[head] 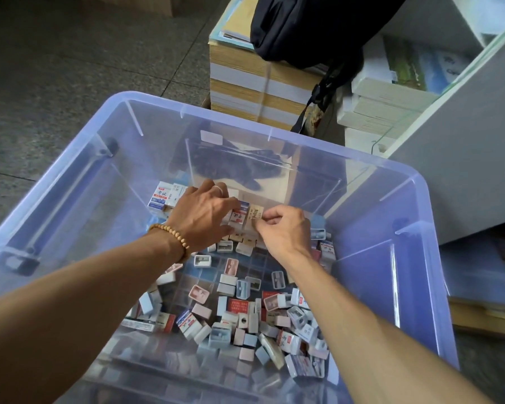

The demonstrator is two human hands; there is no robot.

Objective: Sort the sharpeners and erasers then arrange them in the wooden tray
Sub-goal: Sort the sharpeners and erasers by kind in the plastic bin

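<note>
Clear plastic bin [420, 205] with a bluish rim, standing on the grey floor [56, 68]. Contents: loose sharpeners [242, 288] and boxed erasers [188, 319], heaped toward the near right. Far end: a row of erasers [164, 196] stood upright. Your left hand [201, 220], bead bracelet [169, 231] at the wrist, presses spread fingers against that row. Your right hand [283, 228] pinches a tan eraser [257, 214] at the row's right end, grip clamped on it. Beyond: stacked books [245, 83], black bag [303, 24].
</note>
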